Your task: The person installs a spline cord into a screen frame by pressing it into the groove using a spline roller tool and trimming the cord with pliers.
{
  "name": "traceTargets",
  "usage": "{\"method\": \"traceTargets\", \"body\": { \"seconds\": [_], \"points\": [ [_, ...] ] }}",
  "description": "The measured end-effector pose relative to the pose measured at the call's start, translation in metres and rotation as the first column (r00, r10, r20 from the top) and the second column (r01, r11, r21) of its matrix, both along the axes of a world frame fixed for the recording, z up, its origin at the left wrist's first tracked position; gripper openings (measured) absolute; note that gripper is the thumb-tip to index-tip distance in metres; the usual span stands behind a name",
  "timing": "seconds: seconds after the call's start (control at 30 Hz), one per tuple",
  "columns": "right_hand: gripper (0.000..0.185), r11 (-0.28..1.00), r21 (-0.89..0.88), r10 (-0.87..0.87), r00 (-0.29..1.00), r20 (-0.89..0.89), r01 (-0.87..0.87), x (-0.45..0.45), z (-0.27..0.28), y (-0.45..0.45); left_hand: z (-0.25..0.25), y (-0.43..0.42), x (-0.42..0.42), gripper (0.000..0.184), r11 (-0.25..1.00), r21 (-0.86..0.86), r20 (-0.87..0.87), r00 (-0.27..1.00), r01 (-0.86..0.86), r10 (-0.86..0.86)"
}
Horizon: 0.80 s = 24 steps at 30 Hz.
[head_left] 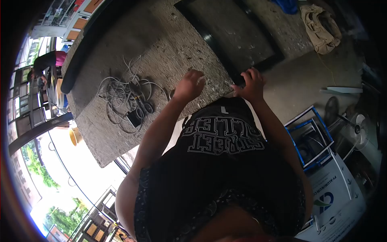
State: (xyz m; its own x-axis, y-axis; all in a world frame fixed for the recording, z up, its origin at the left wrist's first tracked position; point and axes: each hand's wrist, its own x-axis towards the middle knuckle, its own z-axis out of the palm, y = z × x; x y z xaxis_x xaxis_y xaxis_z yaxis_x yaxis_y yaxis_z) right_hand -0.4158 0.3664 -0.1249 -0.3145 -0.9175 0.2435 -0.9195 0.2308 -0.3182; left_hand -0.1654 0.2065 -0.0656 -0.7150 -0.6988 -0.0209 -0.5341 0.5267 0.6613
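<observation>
My left hand [189,85] hovers over or rests on the worn, speckled tabletop [165,52], just left of the black frame; which of the two I cannot tell. Its fingers are curled, and anything inside them is hidden. At the near corner of a black rectangular frame [217,42] is my right hand [252,84], fingers bent over the frame's edge and thumb toward the left. The frame lies flat, its far end reaching the top of the view. Left of my left hand sits a tangle of grey cable [117,94] with dark-handled scissors [144,108] and a small black box [133,119].
A tan cloth bag or garment [320,30] lies at the upper right, near something blue [286,5]. Blue-edged frames [309,135], a fan [356,129] and a printed aluminum sheet [328,197] stand at the right. Another person [50,64] bends over at the far left.
</observation>
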Motion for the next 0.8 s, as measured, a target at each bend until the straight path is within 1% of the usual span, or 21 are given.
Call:
{"method": "traceTargets", "body": {
  "seconds": [0.03, 0.07, 0.13, 0.17, 0.23, 0.27, 0.37, 0.4, 0.47, 0.5, 0.57, 0.6, 0.7, 0.8],
  "points": [
    [0.062, 1.0, 0.005, -0.019, 1.0, 0.005, 0.019, 0.002, 0.0, 0.0, 0.003, 0.0, -0.016, 0.023, 0.992, 0.129, 0.024, 1.0, 0.002, -0.005],
    [0.059, 0.999, 0.014, -0.042, 0.999, 0.011, 0.042, 0.005, -0.001, 0.001, -0.003, -0.002, -0.029, 0.023, 0.996, 0.018, -0.02, 0.996, 0.09, -0.09],
    [0.057, 0.997, -0.061, -0.046, 0.999, 0.016, 0.047, 0.009, -0.006, 0.0, -0.019, -0.011, -0.06, 0.024, 0.944, -0.21, -0.084, 0.957, 0.256, -0.278],
    [0.056, 0.994, -0.094, -0.049, 0.999, 0.018, 0.051, 0.011, -0.008, 0.0, -0.023, -0.011, -0.073, 0.027, 0.921, -0.258, -0.026, 0.951, 0.291, -0.307],
    [0.056, 0.993, -0.092, -0.066, 0.998, 0.025, 0.068, 0.012, -0.007, -0.001, -0.027, -0.013, -0.098, 0.031, 0.866, -0.347, 0.09, 0.932, 0.361, -0.352],
    [0.056, 0.993, -0.089, -0.071, 0.997, 0.028, 0.073, 0.012, -0.006, -0.002, -0.037, -0.017, -0.107, 0.038, 0.846, -0.345, 0.143, 0.914, 0.406, -0.38],
    [0.057, 0.987, -0.132, -0.091, 0.995, 0.04, 0.095, 0.012, -0.016, -0.004, -0.037, -0.02, -0.118, 0.04, 0.781, -0.39, 0.287, 0.87, 0.487, -0.4],
    [0.057, 0.984, -0.161, -0.074, 0.996, 0.042, 0.08, 0.011, -0.019, -0.005, -0.052, -0.024, -0.121, 0.039, 0.822, -0.327, 0.282, 0.878, 0.466, -0.386],
    [0.058, 0.977, -0.202, -0.059, 0.997, 0.043, 0.067, 0.007, -0.018, -0.004, -0.047, -0.022, -0.114, 0.038, 0.787, -0.336, 0.322, 0.848, 0.518, -0.421],
    [0.058, 0.979, -0.186, -0.07, 0.995, 0.065, 0.081, 0.007, -0.014, -0.001, -0.046, -0.024, -0.115, 0.038, 0.769, -0.346, 0.336, 0.836, 0.538, -0.434],
    [0.057, 0.982, -0.166, -0.072, 0.992, 0.108, 0.089, 0.007, -0.008, -0.002, -0.05, -0.027, -0.117, 0.039, 0.773, -0.31, 0.327, 0.825, 0.554, -0.461],
    [0.057, 0.985, -0.146, -0.075, 0.992, 0.098, 0.089, 0.007, -0.01, -0.003, -0.051, -0.027, -0.117, 0.039, 0.779, -0.293, 0.325, 0.824, 0.554, -0.464],
    [0.055, 0.992, -0.1, -0.067, 0.991, 0.112, 0.079, 0.006, -0.013, -0.003, -0.054, -0.024, -0.117, 0.034, 0.763, -0.363, 0.28, 0.844, 0.534, -0.457],
    [0.056, 0.984, -0.16, -0.062, 0.995, 0.077, 0.074, 0.005, -0.017, -0.005, -0.062, -0.026, -0.118, 0.03, 0.75, -0.42, 0.182, 0.857, 0.511, -0.482]
  ]
}}
